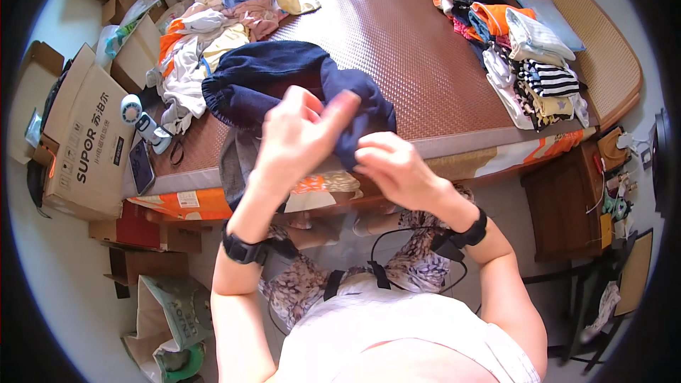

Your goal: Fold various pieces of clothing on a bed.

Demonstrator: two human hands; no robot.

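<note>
A dark navy garment (273, 74) with an elastic cuffed edge hangs over the near side of a bed covered by a brown woven mat (397, 50). My left hand (298, 135) is raised in front of it, fingers pinching a fold of the navy cloth. To its right, my right hand (394, 167) grips the same fold from below. Both wrists wear black bands. A grey piece of cloth (237, 159) hangs under the navy garment at the bed's edge.
A loose heap of mixed clothes (213, 28) lies at the bed's far left. Folded clothes (532, 64) are stacked at the right. Cardboard boxes (89, 135) stand on the floor at left, a dark wooden stool (560, 206) at right, a bag (174, 319) below left.
</note>
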